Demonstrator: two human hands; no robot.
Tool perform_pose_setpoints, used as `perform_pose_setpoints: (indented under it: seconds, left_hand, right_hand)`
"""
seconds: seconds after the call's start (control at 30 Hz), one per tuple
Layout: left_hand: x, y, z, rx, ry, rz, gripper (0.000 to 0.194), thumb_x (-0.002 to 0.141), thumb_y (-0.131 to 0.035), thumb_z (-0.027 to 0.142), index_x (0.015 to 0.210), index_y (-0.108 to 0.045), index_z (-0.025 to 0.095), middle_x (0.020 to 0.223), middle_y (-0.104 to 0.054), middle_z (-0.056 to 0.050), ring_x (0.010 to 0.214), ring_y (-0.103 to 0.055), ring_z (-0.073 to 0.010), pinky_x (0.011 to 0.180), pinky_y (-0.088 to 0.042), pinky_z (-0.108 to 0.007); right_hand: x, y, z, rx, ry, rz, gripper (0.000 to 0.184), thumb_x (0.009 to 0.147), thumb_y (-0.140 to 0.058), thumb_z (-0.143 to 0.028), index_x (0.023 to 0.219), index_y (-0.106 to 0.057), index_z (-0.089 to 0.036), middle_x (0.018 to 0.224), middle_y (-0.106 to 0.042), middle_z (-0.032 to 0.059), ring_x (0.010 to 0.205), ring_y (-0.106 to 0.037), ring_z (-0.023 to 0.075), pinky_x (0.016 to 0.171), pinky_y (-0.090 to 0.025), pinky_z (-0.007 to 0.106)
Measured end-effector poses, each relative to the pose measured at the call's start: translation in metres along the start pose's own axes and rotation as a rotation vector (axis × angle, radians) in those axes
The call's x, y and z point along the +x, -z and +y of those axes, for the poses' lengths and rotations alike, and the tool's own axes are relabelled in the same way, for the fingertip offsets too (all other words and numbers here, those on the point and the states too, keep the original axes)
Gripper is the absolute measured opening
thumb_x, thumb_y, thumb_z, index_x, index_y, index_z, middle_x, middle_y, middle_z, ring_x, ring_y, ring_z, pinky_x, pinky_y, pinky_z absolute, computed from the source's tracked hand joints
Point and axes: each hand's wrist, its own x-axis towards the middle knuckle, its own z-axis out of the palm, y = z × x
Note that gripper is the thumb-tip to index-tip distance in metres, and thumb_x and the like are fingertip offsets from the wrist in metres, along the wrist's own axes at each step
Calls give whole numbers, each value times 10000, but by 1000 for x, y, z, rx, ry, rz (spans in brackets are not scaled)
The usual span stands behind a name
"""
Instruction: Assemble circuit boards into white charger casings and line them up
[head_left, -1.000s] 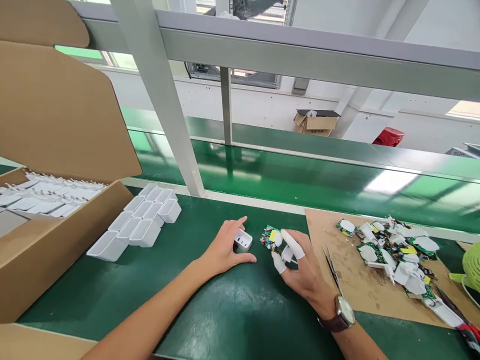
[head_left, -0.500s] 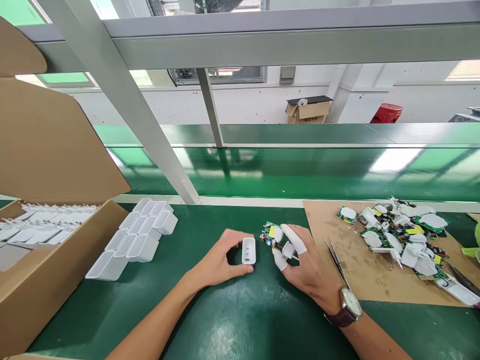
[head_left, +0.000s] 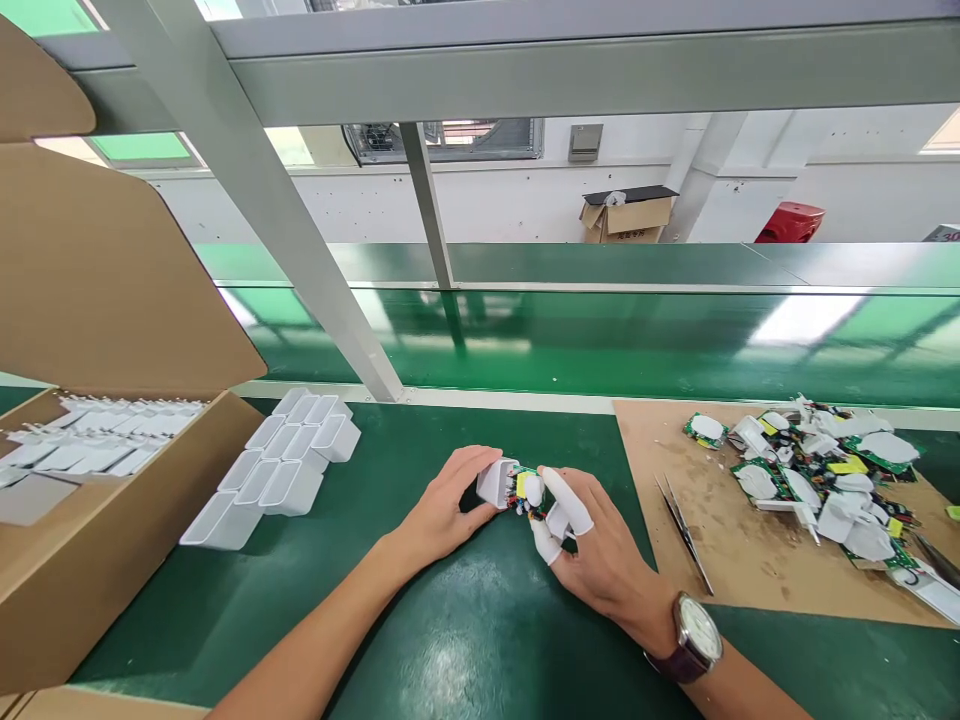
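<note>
My left hand (head_left: 451, 510) grips a small white plastic housing (head_left: 495, 483) between thumb and fingers, its open side turned to the right. In my right hand (head_left: 589, 525) is a green circuit board (head_left: 523, 488) with a yellow component and a white pad on it. White covers sleeve the thumb and a finger of that hand. The board's left end meets the housing's opening; how far it goes in I cannot tell. A white plastic piece (head_left: 559, 522) sits between the right fingers, partly hidden by them.
Several empty white housings (head_left: 259, 485) stand in rows at left, beside an open cardboard box (head_left: 150, 520) of white parts. On a brown cardboard sheet (head_left: 720, 560) at right lie tweezers (head_left: 684, 532) and a pile of circuit boards (head_left: 832, 470). A metal post (head_left: 300, 230) rises behind the housings.
My hands have come together. The left hand has turned the housing's opening toward the right, and the right hand has moved the circuit board left up to it. The view has shifted slightly.
</note>
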Motion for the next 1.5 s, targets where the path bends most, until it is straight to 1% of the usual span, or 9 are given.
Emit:
perform_pose_setpoints:
  seconds: [0.13, 0.23, 0.47, 0.73, 0.83, 0.97, 1.1, 1.27, 1.5]
  left_hand:
    - [1, -1, 3, -8, -31, -5, 564, 955, -699, 272, 1466, -463, 282, 1384, -595, -122, 1308, -560, -278, 1105, -520, -519]
    - [2, -1, 6, -11, -52, 5, 560, 960, -690, 258, 1469, -459, 279, 1379, -596, -124, 1300, -564, -276, 1098, -524, -522]
    - [4, -3, 10, 2, -101, 46, 551, 964, -678, 235, 1470, -463, 278, 1361, -608, -125, 1278, -582, -271, 1077, -540, -506]
    - [4, -4, 12, 26, -93, 52, 545, 962, -684, 227, 1460, -469, 272, 1361, -600, -124, 1277, -574, -265, 1074, -540, -492]
    - [4, -4, 11, 30, -103, 49, 551, 960, -686, 228, 1463, -464, 275, 1353, -608, -120, 1267, -581, -262, 1072, -543, -487]
    - [4, -4, 11, 24, -82, 23, 551, 961, -683, 243, 1465, -463, 280, 1351, -614, -120, 1265, -589, -273, 1066, -546, -497]
    - [4, -4, 11, 15, -74, 15, 553, 957, -691, 251, 1463, -469, 275, 1350, -616, -118, 1269, -586, -269, 1081, -538, -498]
    - [5, -4, 12, 15, -61, 28, 527, 956, -696, 292, 1445, -501, 261, 1339, -625, -126, 1263, -596, -276, 1066, -549, -500]
    - [4, -6, 10, 1, -56, 24, 548, 946, -713, 291, 1446, -493, 263, 1339, -625, -125, 1268, -589, -274, 1082, -537, -513]
  right_hand:
    - [2, 0, -2, -29, 12, 4, 715, 919, -547, -28, 1578, -301, -159, 1230, -636, 164, 1130, -600, 294, 945, -598, 488]
    - [1, -1, -3, -58, 27, -15, 730, 911, -536, -25, 1585, -281, -144, 1226, -635, 170, 1122, -595, 302, 940, -599, 495]
    - [-3, -4, 0, -72, 15, -75, 770, 889, -511, -32, 1599, -241, -157, 1265, -610, 170, 1156, -570, 316, 968, -584, 517]
    - [-3, -3, -2, -66, -7, -83, 791, 856, -507, -15, 1591, -248, -144, 1269, -614, 173, 1144, -571, 318, 959, -586, 515]
    - [-2, -1, -2, -62, -2, -84, 784, 868, -512, -26, 1594, -242, -152, 1260, -620, 171, 1137, -581, 316, 957, -588, 514]
    - [0, 0, -2, -71, -3, -71, 756, 905, -510, -46, 1599, -237, -171, 1243, -632, 164, 1118, -599, 307, 940, -597, 502]
    - [1, 0, -2, -66, -27, -46, 727, 928, -515, -69, 1596, -249, -172, 1213, -642, 162, 1093, -610, 302, 915, -605, 494]
    - [2, 1, -2, -56, -55, -40, 717, 923, -524, -65, 1586, -274, -174, 1187, -650, 156, 1067, -613, 296, 892, -609, 483]
    - [3, 1, -3, -55, -56, -40, 693, 917, -533, -59, 1564, -305, -155, 1186, -645, 162, 1063, -602, 297, 877, -613, 474]
